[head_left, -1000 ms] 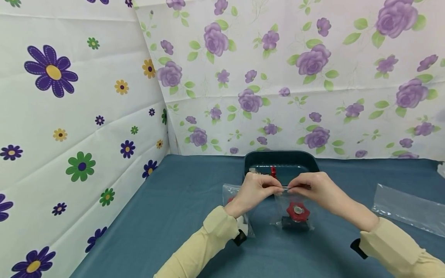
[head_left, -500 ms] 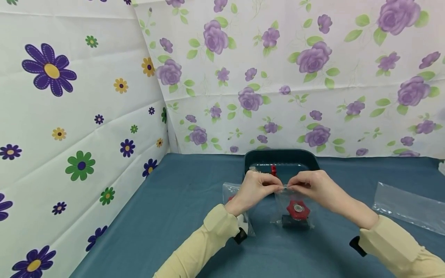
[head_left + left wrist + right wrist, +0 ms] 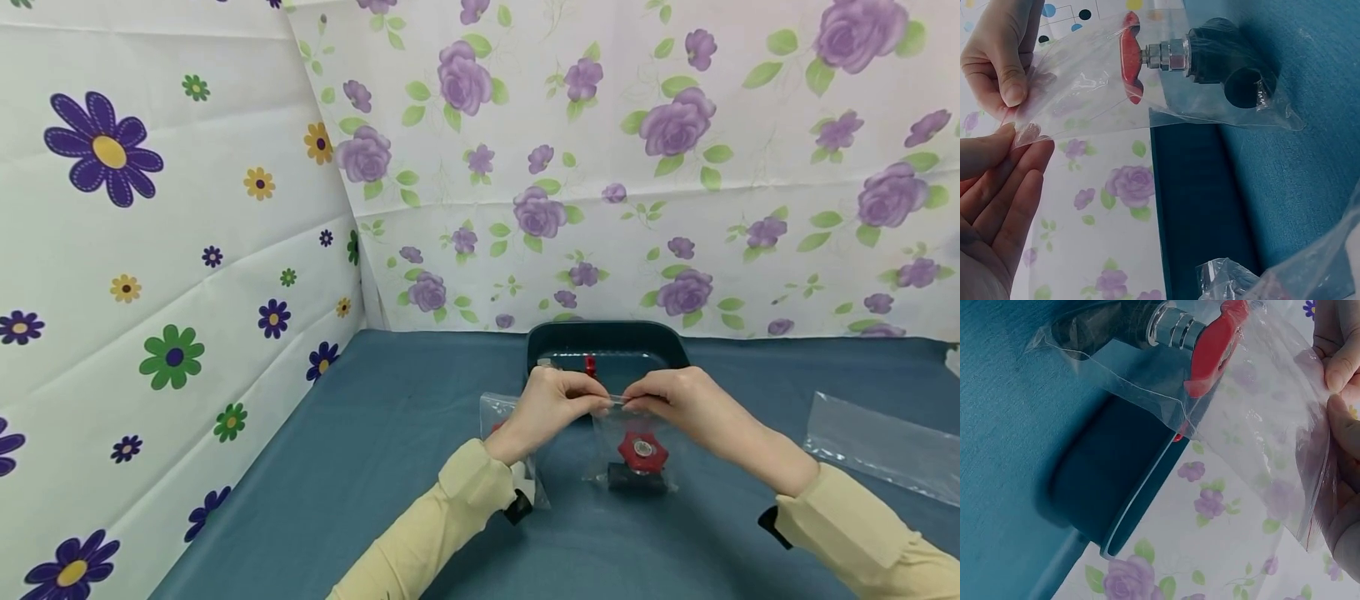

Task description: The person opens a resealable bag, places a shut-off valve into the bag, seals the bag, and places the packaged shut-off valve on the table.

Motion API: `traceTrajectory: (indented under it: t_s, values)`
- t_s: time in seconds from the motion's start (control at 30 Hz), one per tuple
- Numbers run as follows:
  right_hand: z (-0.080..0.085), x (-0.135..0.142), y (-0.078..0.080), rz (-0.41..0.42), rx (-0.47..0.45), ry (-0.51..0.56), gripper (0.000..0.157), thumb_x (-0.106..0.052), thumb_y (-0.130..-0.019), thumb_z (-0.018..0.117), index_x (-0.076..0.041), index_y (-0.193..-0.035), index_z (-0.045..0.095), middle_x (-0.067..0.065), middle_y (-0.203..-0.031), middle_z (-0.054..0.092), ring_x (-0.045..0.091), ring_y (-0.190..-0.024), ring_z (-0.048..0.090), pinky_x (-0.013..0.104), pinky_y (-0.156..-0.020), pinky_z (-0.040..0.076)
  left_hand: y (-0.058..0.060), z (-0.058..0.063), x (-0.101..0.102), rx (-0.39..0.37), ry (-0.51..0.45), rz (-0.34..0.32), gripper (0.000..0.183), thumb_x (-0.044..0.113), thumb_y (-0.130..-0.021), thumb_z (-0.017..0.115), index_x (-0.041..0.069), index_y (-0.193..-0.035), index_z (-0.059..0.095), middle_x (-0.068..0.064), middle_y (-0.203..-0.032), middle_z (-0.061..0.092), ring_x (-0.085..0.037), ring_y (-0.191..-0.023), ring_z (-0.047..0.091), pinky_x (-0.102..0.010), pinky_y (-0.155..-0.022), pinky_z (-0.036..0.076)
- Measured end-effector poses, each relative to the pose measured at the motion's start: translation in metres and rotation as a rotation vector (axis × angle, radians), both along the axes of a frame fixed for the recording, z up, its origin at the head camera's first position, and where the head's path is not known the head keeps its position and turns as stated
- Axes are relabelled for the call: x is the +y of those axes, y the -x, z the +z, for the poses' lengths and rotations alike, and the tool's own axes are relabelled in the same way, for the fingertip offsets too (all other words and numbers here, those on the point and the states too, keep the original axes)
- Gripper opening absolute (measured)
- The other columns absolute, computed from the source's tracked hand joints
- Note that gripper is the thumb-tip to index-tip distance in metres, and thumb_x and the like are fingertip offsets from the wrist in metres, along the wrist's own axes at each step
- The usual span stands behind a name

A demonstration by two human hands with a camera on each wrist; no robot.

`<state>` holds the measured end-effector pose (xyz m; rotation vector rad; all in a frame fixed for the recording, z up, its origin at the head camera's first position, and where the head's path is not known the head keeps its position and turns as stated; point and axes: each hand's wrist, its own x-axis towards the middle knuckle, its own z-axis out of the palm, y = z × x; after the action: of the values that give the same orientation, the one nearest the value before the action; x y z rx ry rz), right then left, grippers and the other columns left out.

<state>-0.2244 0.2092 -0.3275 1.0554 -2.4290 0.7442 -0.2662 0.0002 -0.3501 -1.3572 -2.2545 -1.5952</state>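
Observation:
My left hand (image 3: pixel 551 410) and right hand (image 3: pixel 693 410) pinch the top edge of a clear zip bag (image 3: pixel 1091 94), their fingertips close together. Inside the bag is a valve with a red star-shaped handwheel (image 3: pixel 642 452), a silver metal stem (image 3: pixel 1167 55) and a black pipe body (image 3: pixel 636 479). The valve's body rests low in the bag, at or just above the table; I cannot tell which. Beside my left wrist lies a second clear bag (image 3: pixel 495 410) with something red and white in it, partly hidden by the hand and sleeve.
A dark green tray (image 3: pixel 607 327) stands behind my hands, with a red part (image 3: pixel 590 365) and other pieces partly hidden in it. A flat clear bag (image 3: pixel 885 446) lies on the blue tablecloth (image 3: pixel 360 467) at the right. Flowered sheets (image 3: pixel 450 183) hang behind and left.

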Motion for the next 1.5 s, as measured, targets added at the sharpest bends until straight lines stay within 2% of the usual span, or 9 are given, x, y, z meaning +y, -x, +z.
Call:
traceTrajectory:
  t_s: [0.27, 0.67, 0.93, 1.1, 1.33, 1.4, 1.5]
  values:
    - [0.0013, -0.0006, 0.0001, -0.048, -0.064, -0.02, 0.018, 0.008, -0.074, 0.068, -0.005, -0.087, 0.07, -0.003, -0.08, 0.064, 0.003, -0.067, 0.059, 0.019, -0.057, 0.048, -0.0015, 0.0025, 0.0004, -0.055, 0.017, -0.003, 0.009, 0.005, -0.086, 0.062, 0.003, -0.086, 0.07, 0.002, -0.075, 0.065, -0.008, -0.066, 0.061, -0.026, -0.059, 0.05]
    - [0.0044, -0.0028, -0.0001, -0.051, -0.089, -0.009, 0.017, 0.004, -0.074, 0.071, -0.008, -0.085, 0.07, -0.004, -0.08, 0.064, 0.004, -0.067, 0.059, 0.02, -0.057, 0.048, 0.0016, -0.0009, 0.001, -0.109, -0.022, -0.02, 0.009, 0.004, -0.085, 0.062, 0.002, -0.086, 0.07, 0.0, -0.076, 0.066, -0.009, -0.068, 0.063, -0.028, -0.063, 0.051]
    - [0.0052, -0.0046, -0.0017, -0.071, -0.084, -0.015, 0.016, 0.006, -0.074, 0.069, -0.005, -0.086, 0.07, -0.003, -0.08, 0.064, 0.005, -0.067, 0.06, 0.019, -0.058, 0.048, 0.0004, 0.0, 0.0, -0.106, -0.017, -0.012, 0.008, 0.004, -0.085, 0.062, 0.003, -0.086, 0.07, 0.003, -0.077, 0.066, -0.009, -0.069, 0.063, -0.031, -0.063, 0.052]
    - [0.0037, -0.0049, -0.0028, -0.085, -0.049, -0.03, 0.017, 0.008, -0.074, 0.068, -0.003, -0.087, 0.07, 0.0, -0.08, 0.065, 0.005, -0.066, 0.06, 0.019, -0.058, 0.048, -0.0004, -0.0025, 0.0014, -0.094, -0.019, 0.006, 0.008, 0.005, -0.085, 0.062, 0.004, -0.086, 0.07, 0.005, -0.078, 0.065, -0.006, -0.069, 0.062, -0.026, -0.063, 0.051]
    - [0.0031, -0.0038, -0.0022, -0.073, -0.001, -0.032, 0.018, 0.008, -0.072, 0.071, -0.006, -0.084, 0.071, -0.002, -0.079, 0.064, 0.005, -0.066, 0.059, 0.019, -0.057, 0.048, -0.0012, -0.0027, 0.0033, -0.039, -0.027, 0.018, 0.008, 0.005, -0.085, 0.063, 0.003, -0.087, 0.071, 0.004, -0.08, 0.065, -0.005, -0.069, 0.061, -0.024, -0.062, 0.05]
    - [0.0031, -0.0031, -0.0016, -0.067, -0.011, -0.028, 0.018, 0.007, -0.072, 0.071, -0.006, -0.084, 0.071, -0.002, -0.079, 0.064, 0.005, -0.066, 0.059, 0.019, -0.056, 0.048, -0.0014, -0.0027, 0.0034, -0.036, -0.03, 0.016, 0.009, 0.006, -0.085, 0.063, 0.003, -0.087, 0.07, 0.004, -0.08, 0.065, -0.005, -0.069, 0.061, -0.024, -0.062, 0.05]
    - [0.0031, -0.0018, -0.0004, -0.059, -0.073, -0.004, 0.016, 0.004, -0.075, 0.07, -0.008, -0.086, 0.071, -0.005, -0.08, 0.064, 0.005, -0.066, 0.059, 0.02, -0.057, 0.048, -0.0014, -0.002, 0.003, -0.046, -0.036, 0.014, 0.009, 0.005, -0.085, 0.062, 0.002, -0.087, 0.07, 0.003, -0.079, 0.065, -0.006, -0.07, 0.062, -0.025, -0.064, 0.05]
